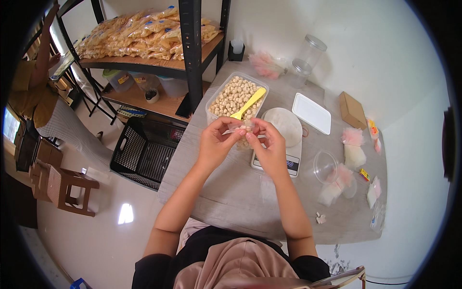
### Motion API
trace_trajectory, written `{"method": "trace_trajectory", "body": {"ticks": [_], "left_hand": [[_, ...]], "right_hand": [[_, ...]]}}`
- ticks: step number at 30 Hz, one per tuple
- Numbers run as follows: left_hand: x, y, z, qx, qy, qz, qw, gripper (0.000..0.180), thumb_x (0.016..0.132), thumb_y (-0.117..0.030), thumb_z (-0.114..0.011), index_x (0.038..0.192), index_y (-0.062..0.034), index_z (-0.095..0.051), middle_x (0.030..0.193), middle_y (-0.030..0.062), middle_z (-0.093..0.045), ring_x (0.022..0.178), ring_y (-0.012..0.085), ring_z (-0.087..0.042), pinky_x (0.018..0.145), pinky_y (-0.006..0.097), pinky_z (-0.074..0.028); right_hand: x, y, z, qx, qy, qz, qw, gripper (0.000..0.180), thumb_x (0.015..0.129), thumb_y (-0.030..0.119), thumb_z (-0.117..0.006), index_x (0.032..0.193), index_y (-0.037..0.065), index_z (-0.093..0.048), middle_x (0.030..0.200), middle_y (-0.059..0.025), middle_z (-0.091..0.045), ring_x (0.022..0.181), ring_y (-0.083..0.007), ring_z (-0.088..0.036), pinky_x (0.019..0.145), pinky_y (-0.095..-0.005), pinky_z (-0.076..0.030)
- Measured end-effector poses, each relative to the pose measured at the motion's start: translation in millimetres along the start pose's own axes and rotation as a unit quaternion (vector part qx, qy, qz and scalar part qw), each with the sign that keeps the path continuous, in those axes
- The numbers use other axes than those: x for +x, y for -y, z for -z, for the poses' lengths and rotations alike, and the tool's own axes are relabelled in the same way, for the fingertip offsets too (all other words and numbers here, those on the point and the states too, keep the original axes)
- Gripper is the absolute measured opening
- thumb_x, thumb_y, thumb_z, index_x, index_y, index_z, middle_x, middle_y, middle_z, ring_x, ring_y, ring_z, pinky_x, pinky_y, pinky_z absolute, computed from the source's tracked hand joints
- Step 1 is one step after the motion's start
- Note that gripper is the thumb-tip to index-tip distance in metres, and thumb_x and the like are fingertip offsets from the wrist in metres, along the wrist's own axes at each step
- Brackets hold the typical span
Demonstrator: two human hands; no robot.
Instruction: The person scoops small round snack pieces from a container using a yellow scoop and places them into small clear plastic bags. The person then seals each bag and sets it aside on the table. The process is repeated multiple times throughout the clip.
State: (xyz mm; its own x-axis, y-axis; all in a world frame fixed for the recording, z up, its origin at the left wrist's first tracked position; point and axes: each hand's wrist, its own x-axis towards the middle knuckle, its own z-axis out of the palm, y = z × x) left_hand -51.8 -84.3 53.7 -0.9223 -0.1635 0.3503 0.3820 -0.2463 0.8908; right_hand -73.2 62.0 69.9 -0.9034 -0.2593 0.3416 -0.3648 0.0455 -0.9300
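Left hand and right hand meet above counter, fingers pinching small clear bag between them. Just behind: clear tub of pale round snacks, yellow scoop resting in it. White scale under right hand. White lid, brown box, empty jars farther right. Black crate on floor at left. Shelf holds filled snack bags.

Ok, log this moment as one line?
left hand: pinching small clear bag | right hand: pinching same bag | below: scale | behind: snack tub, yellow scoop
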Motion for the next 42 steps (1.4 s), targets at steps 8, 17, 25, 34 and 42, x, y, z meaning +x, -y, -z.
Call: {"method": "trace_trajectory", "body": {"ticks": [8,17,25,34,42], "left_hand": [[4,10,2,0.025,0.025,0.031,0.999,0.043,0.082,0.001,-0.066,0.12,0.0002,-0.048,0.108,0.01,-0.059,0.102,0.0168,-0.059,0.085,0.03,-0.051],[-1,2,9,0.228,0.038,-0.081,0.97,0.045,0.084,-0.007,-0.064,0.126,-0.0025,-0.049,0.104,0.009,-0.06,0.094,0.0158,-0.058,0.078,0.029,-0.047],[-8,-1,14,0.198,0.104,-0.038,0.974,0.057,0.087,0.0,-0.053,0.138,-0.0024,-0.03,0.104,0.0103,-0.053,0.092,0.0149,-0.053,0.082,0.027,-0.043],[-11,-4,15,0.176,0.122,-0.02,0.977,0.058,0.086,0.001,-0.054,0.138,-0.0019,-0.028,0.103,0.0102,-0.053,0.093,0.0153,-0.052,0.084,0.028,-0.042],[-16,-6,26,0.16,0.079,0.026,0.984,0.056,0.085,-0.008,-0.064,0.134,-0.0026,-0.037,0.099,0.0041,-0.053,0.092,0.0101,-0.051,0.084,0.024,-0.042]], "right_hand": [[8,0,4,0.041,0.021,0.008,0.999,0.023,0.086,0.002,-0.062,0.108,0.001,-0.057,0.098,-0.0032,-0.056,0.09,-0.0102,-0.055,0.075,-0.0237,-0.047],[26,25,22,-0.268,0.11,0.184,0.939,0.011,0.08,0.001,-0.061,0.09,0.004,-0.066,0.101,-0.0085,-0.057,0.098,-0.0229,-0.056,0.084,-0.0323,-0.044],[30,28,24,-0.236,0.184,0.172,0.938,0.013,0.076,0.004,-0.066,0.088,0.006,-0.07,0.103,-0.008,-0.06,0.092,-0.0225,-0.06,0.079,-0.0317,-0.049],[37,30,19,-0.249,0.187,0.165,0.936,0.011,0.073,0.01,-0.069,0.083,0.005,-0.068,0.103,-0.0102,-0.063,0.09,-0.0274,-0.062,0.08,-0.0361,-0.048],[58,6,9,-0.283,0.085,0.161,0.942,0.015,0.074,0.015,-0.069,0.086,0.005,-0.067,0.107,-0.0084,-0.062,0.103,-0.0259,-0.056,0.089,-0.0381,-0.041]]}}
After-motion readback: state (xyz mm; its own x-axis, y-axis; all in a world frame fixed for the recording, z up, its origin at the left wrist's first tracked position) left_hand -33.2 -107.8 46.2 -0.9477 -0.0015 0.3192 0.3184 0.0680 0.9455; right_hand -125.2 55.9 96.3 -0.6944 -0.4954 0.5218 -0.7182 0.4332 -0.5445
